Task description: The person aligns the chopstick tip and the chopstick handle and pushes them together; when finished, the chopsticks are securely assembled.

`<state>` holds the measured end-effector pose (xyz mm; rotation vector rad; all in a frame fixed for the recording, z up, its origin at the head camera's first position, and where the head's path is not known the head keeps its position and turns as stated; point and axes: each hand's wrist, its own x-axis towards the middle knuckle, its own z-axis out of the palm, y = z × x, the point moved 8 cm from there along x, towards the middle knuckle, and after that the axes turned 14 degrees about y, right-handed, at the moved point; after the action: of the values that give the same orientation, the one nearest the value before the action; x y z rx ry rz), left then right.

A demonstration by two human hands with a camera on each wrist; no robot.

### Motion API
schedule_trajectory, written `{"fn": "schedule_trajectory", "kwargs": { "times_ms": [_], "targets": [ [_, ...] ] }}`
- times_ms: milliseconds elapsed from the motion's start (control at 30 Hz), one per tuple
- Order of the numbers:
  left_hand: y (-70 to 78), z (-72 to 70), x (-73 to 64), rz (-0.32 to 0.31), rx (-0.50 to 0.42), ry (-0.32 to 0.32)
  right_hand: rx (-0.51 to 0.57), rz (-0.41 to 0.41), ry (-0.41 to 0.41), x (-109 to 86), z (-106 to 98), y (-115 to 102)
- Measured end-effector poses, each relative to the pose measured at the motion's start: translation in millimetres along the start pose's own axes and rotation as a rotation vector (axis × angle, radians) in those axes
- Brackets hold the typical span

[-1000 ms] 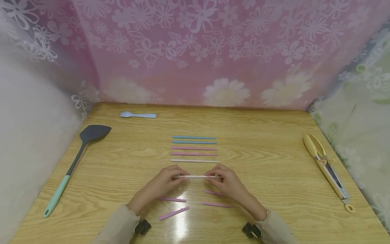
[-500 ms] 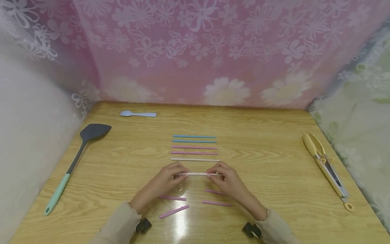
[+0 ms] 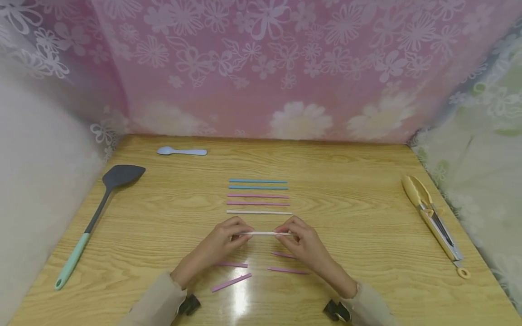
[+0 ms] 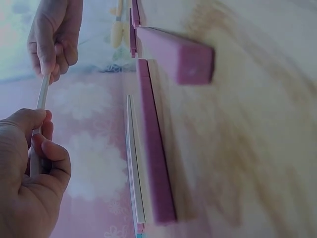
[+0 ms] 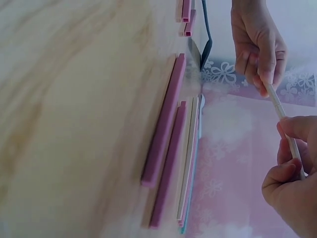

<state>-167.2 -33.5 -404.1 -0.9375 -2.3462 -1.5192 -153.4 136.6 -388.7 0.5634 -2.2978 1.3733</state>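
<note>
Between both hands a white chopstick [image 3: 264,233] is held level above the table. My left hand [image 3: 229,236] pinches its left part between thumb and fingers, and my right hand [image 3: 302,237] pinches its right part the same way. Fingers cover both ends in the head view. In the right wrist view a joint line shows on the chopstick [image 5: 277,101] between the hands. Below the hands lie several short pink chopstick pieces [image 3: 231,282], two on the left and two on the right, partly hidden by the hands. Another white chopstick [image 3: 258,212] lies just beyond.
Past the white chopstick lie two pink chopsticks [image 3: 258,203] and two blue chopsticks [image 3: 258,187], all roughly parallel. A spatula [image 3: 98,213] lies at the left, a small pale blue spoon [image 3: 182,151] at the back left, and yellow tongs [image 3: 434,222] at the right. Floral cloth [image 3: 265,90] hangs behind.
A small notch near the middle of the held chopstick, seen earlier, no longer shows; it looks straight and continuous. Both hands keep their pinch in nearly the same place. The head view has shifted slightly.
</note>
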Motion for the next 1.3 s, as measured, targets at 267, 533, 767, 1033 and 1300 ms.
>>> {"fn": "schedule_trajectory", "kwargs": {
  "times_ms": [267,533,767,1033,1300],
  "targets": [
    [4.7,-2.7,-2.5,0.01,-0.014,0.036,-0.04,-0.088,0.042,-3.1,2,-8],
    [2.5,-3.9,-2.4,-0.005,0.051,-0.02,-0.032,-0.12,0.044,-6.4,5,-8],
    [-1.2,-9.3,9.6,-0.06,0.095,-0.056,-0.015,-0.091,-0.009,-1.5,4,-2],
    [-13.7,-10.2,11.9,-0.15,0.113,-0.055,-0.077,-0.021,-0.014,7.4,-3,18],
    [-36.0,-15.8,9.3,-0.243,0.146,-0.006,-0.122,0.078,-0.05,17.9,2,36]
  ]
}}
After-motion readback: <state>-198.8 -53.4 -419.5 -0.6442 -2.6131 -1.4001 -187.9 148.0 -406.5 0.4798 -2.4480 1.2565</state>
